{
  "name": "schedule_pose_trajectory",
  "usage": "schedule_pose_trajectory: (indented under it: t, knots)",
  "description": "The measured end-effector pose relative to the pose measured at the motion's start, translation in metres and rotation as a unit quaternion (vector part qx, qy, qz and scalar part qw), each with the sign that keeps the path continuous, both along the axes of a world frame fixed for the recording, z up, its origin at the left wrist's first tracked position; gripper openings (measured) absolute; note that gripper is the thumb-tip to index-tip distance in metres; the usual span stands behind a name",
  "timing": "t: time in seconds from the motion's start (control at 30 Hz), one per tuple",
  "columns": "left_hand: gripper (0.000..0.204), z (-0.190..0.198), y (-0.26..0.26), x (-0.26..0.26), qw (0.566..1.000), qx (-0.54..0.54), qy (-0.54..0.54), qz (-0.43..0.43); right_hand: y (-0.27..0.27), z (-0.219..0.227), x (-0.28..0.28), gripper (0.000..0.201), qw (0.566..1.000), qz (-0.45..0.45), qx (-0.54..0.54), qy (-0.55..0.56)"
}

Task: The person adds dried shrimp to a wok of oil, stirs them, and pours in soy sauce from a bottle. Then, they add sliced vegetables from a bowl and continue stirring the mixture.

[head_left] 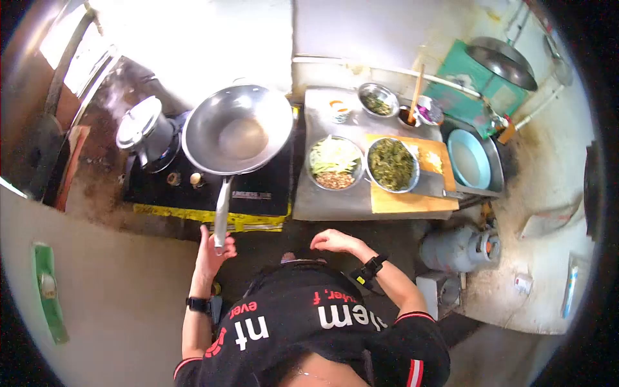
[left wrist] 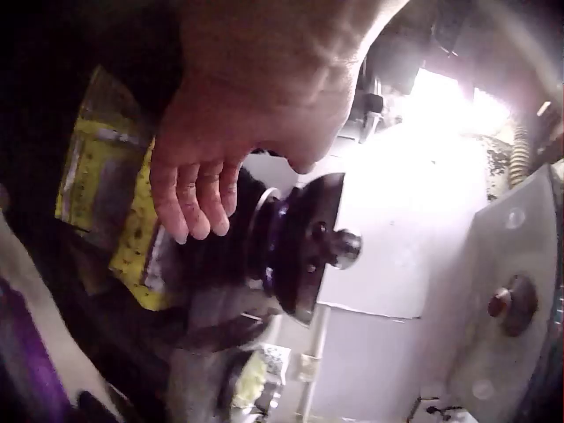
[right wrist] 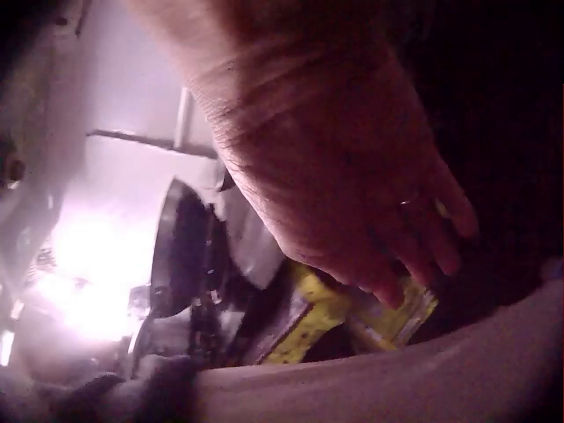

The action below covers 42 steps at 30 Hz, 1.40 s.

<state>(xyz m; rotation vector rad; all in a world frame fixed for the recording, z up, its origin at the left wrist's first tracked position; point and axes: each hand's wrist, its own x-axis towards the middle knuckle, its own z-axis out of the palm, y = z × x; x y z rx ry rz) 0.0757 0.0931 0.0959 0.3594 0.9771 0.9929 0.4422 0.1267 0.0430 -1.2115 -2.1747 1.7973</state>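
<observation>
Observed from beside the cook. The left hand [head_left: 211, 253] sat at the near end of the long handle of the wok [head_left: 237, 129], thumb and fingers on either side of the handle tip; whether it truly clamped the handle or only touched it I could not tell. In the left wrist view the fingers [left wrist: 196, 198] hung loosely bent, with nothing visible inside them. The wok rested on the black stove [head_left: 213, 184], its bowl far of the hand and its handle pointing back toward the person. It looked empty and shiny.

The right hand [head_left: 334, 241] hovered near the front edge of the steel counter [head_left: 335, 203], palm down, fingers relaxed and holding nothing. The right wrist view agreed: fingers [right wrist: 414, 238] spread loosely above the yellow stove edge.

To the left of the wok stood a lidded metal pot [head_left: 143, 132] on the same stove. On the counter to the right: a bowl of pale shredded vegetables [head_left: 334, 162], a bowl of dark greens [head_left: 391, 164] on a wooden cutting board [head_left: 412, 201], and a smaller bowl of greens [head_left: 378, 100] further back. A gas cylinder [head_left: 459, 248] stood on the floor right of the person.
</observation>
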Motion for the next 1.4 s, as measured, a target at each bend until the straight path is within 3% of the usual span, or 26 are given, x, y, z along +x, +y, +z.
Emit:
schedule_pose_trajectory:
  t: [0.1, 0.2, 0.27, 0.43, 0.5, 0.57, 0.63, 0.77, 1.1, 1.4]
  knots:
    - [0.064, 0.016, 0.021, 0.010, 0.998, 0.017, 0.038, -0.038, 0.022, 0.023, -0.048, 0.026, 0.999, -0.005, 0.003, 0.042]
    - [0.046, 0.010, 0.038, 0.010, 0.995, 0.033, -0.033, -0.085, 0.037, 0.040, -0.094, 0.029, 0.996, -0.035, -0.040, 0.074]
    - [0.037, 0.019, 0.044, 0.012, 0.994, 0.038, -0.031, -0.099, 0.044, 0.045, -0.123, 0.035, 0.972, -0.114, -0.155, 0.131]
    - [0.012, 0.030, 0.053, 0.018, 0.993, -0.005, -0.026, -0.113, 0.057, 0.051, -0.171, 0.045, 0.938, -0.131, -0.230, 0.224]
    - [0.014, 0.012, 0.058, 0.006, 0.982, 0.006, -0.096, -0.160, 0.057, 0.049, -0.187, 0.044, 0.934, -0.162, -0.209, 0.239]
    - [0.018, 0.014, 0.057, 0.011, 0.989, 0.000, -0.044, -0.144, 0.059, 0.047, -0.196, 0.043, 0.928, -0.160, -0.224, 0.250]
    - [0.018, 0.015, 0.056, 0.014, 0.988, 0.006, -0.087, -0.125, 0.062, 0.046, -0.201, 0.039, 0.911, -0.177, -0.263, 0.265]
    - [0.018, 0.019, 0.052, 0.027, 0.988, 0.032, -0.077, -0.129, 0.066, 0.050, -0.197, 0.030, 0.911, -0.163, -0.238, 0.296]
    - [0.005, 0.011, 0.048, 0.063, 0.993, -0.013, -0.106, -0.052, 0.078, 0.057, -0.168, 0.013, 0.903, -0.145, -0.246, 0.320]
    - [0.009, 0.011, 0.047, 0.075, 0.997, -0.027, -0.067, -0.017, 0.094, 0.050, -0.165, 0.027, 0.929, -0.092, -0.244, 0.264]
